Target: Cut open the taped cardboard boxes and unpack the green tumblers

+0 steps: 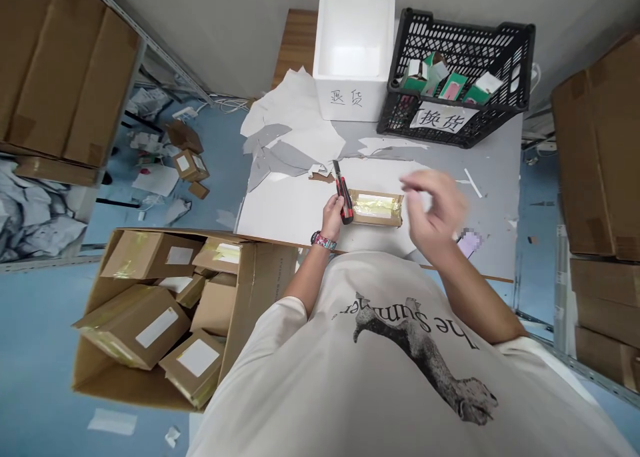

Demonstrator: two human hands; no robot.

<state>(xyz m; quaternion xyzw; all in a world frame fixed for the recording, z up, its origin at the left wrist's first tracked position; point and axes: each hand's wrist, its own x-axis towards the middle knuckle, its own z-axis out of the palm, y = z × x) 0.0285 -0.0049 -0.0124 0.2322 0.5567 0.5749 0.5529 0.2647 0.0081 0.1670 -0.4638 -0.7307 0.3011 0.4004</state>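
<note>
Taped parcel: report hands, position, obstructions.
Left hand holding cutter. Taped parcel on table, cutter at its left end. Right hand blurred, near right end.

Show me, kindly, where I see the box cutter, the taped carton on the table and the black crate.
Box cutter [347, 207], head view: on its handle.
Taped carton [376, 207], head view: on its labelled top.
Black crate [396, 115], head view: on its front wall.

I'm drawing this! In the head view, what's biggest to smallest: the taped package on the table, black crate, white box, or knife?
1. black crate
2. white box
3. taped package
4. knife
</note>
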